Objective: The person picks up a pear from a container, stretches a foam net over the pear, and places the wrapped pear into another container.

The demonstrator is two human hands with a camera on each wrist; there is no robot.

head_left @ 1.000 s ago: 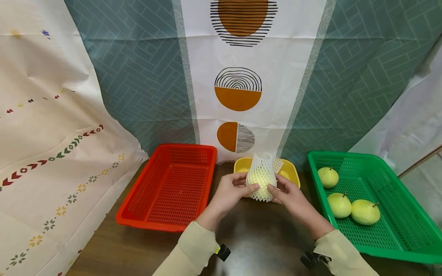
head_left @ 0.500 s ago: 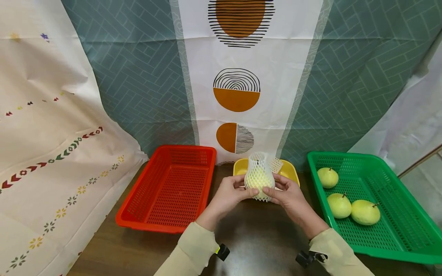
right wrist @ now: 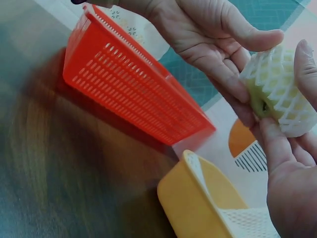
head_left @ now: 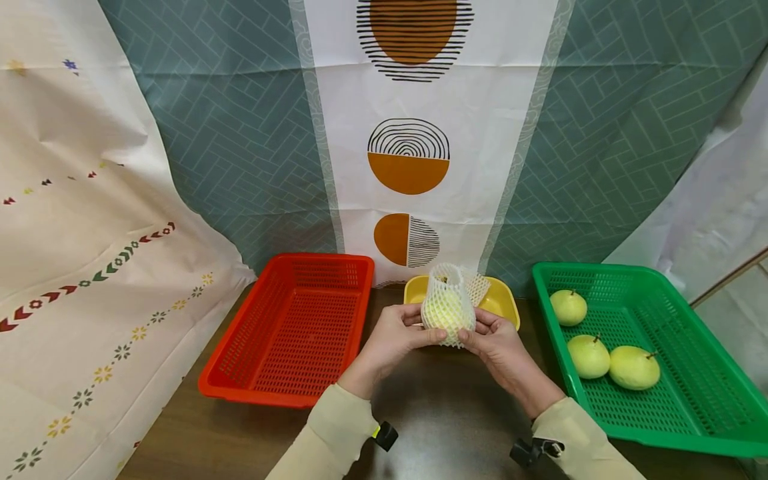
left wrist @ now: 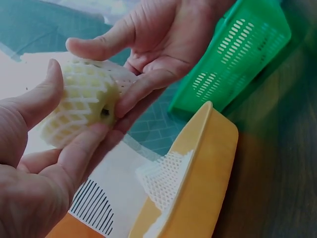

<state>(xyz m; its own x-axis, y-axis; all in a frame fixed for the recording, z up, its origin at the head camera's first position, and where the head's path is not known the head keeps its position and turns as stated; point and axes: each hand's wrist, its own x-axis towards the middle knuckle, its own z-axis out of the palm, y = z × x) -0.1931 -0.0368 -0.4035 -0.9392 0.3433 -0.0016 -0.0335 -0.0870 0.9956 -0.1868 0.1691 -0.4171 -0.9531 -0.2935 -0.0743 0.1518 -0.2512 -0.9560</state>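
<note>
A pale yellow-green pear [head_left: 447, 313] sits inside a white foam net sleeve [head_left: 446, 275], held up between both hands. The sleeve's narrow top rises above the fruit, and its open mouth faces the head camera. My left hand [head_left: 401, 331] grips the pear from the left, thumb in front and fingers behind. From the other side my right hand [head_left: 497, 339] holds it the same way. In the left wrist view the dark calyx end of the pear [left wrist: 105, 113] pokes out of the net, with fingertips right beside it.
Behind the hands, a yellow bin [head_left: 510, 308] contains more white foam nets [left wrist: 167, 177]. On the left stands a red basket [head_left: 294, 333]. At the right, a green basket [head_left: 660, 327] carries three bare pears [head_left: 634, 368]. Patterned cloth [head_left: 240, 133] hangs at the back.
Both hands have shifted slightly left with the pear. The sleeve's top has tipped toward the head camera, so its mouth shows more openly.
</note>
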